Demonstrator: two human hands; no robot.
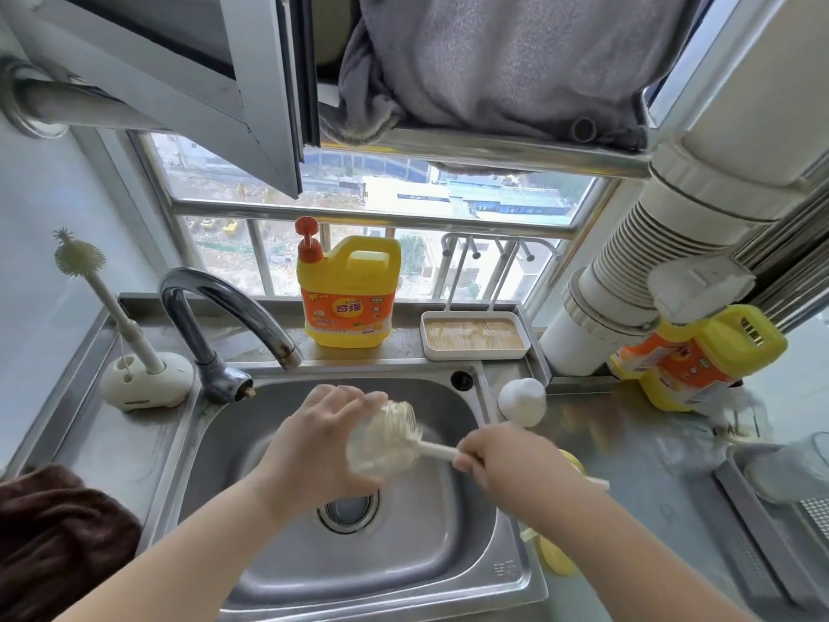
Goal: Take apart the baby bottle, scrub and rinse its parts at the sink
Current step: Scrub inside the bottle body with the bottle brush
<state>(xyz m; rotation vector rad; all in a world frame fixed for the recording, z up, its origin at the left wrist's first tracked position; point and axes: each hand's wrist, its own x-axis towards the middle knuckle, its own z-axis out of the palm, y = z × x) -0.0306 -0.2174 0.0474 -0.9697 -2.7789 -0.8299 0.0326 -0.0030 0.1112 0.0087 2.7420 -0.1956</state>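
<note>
Over the steel sink [448, 558], my left hand [314, 446] grips the clear baby bottle body [386, 437], tilted with its threaded mouth pointing up and right. A cream bottle brush [437, 451] is pushed into the bottle; its head is blurred inside the glass. My right hand [502, 460] grips the brush handle just right of the bottle mouth. A yellow bottle part [554, 554] lies on the sink's right rim, partly hidden under my right forearm. A white dome-shaped cap [522, 401] sits on the counter right of the sink.
The faucet [224, 316] arches over the sink's back left, no water running. A second brush stands in a white holder [143, 379] at left. Yellow detergent jug [350, 294] and a white tray [475, 336] stand behind the sink. A brown towel [54, 540] lies at left, a drying rack [771, 523] at right.
</note>
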